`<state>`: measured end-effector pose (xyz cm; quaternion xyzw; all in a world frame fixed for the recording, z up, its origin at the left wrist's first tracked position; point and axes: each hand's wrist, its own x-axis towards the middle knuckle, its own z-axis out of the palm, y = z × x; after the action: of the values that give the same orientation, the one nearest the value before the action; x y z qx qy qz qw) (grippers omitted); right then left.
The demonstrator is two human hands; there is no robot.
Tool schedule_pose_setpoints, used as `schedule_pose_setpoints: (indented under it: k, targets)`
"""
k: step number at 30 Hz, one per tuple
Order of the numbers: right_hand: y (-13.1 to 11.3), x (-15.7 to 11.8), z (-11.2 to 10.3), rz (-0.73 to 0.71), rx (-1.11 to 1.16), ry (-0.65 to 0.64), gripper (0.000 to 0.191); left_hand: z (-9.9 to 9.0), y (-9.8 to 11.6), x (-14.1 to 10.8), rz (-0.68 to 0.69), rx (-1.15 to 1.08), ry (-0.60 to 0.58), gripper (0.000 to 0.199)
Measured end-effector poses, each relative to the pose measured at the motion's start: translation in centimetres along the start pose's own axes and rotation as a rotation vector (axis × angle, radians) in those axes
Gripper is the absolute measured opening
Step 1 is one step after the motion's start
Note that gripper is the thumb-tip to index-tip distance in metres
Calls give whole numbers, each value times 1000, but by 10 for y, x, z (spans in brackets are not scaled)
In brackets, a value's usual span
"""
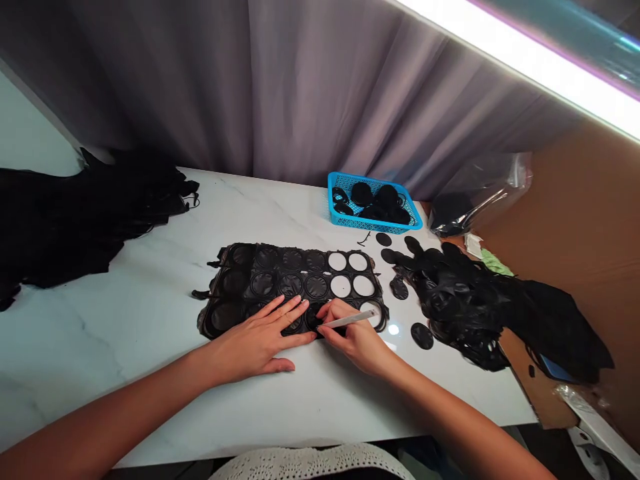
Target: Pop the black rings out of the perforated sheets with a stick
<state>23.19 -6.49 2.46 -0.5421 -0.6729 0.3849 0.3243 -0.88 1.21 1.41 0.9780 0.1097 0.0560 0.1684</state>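
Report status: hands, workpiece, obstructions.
Left hand spread over lower edge of black circle-patterned sheet. Right hand holding slim pale tool at bottom row. Left fingers partly covering that row.

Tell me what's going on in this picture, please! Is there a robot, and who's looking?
There is no robot here, just a person working with two bare hands. The camera is worn on the person's head, so you look forward and down, almost as they do.

On the white table lies a black sheet covered in rings. Some circles at its right end look white, perhaps holes showing the tabletop. The left hand lies flat on the sheet. The right hand holds a slim, pale tool, its tip down by the sheet.

Farther back, a blue basket holds round black things. A dark heap lies on the right, and black material on the left.
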Motion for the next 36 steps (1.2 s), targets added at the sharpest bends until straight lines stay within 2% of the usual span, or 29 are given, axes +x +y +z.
schedule_pose_setpoints:
  k: [5,8,12,14,16,20,22,24,29,31,36]
  targets:
    - [-1,2,-1,-12,-29,6,24,3,-1,-1,9,-9,27,61]
    - [0,-2,5,-50,-76,17,22,4,-2,-2,6,-6,25,64]
    - [7,-10,24,-210,-353,37,13,4,-1,-3,-13,-10,19,63]
    - [13,-10,23,-286,-481,18,16,3,-1,-2,-18,-20,25,60]
    - [21,-3,6,-260,-531,65,18,2,0,-3,-19,-22,31,56]
    - [37,22,-55,-20,-570,416,17,0,1,-5,-19,-11,25,55]
    - [38,34,-75,34,-526,474,14,-2,3,-4,-17,-2,9,59]
    - [34,43,-75,23,-436,407,12,-3,3,-1,-25,16,-9,64]
    - [20,55,-35,-94,-216,95,12,2,-4,15,-172,85,45,68]
    - [18,58,-26,-106,-137,2,13,7,-9,18,-194,102,58,66]
    - [17,60,-28,-92,-6,-81,21,15,-14,14,-190,107,45,69]
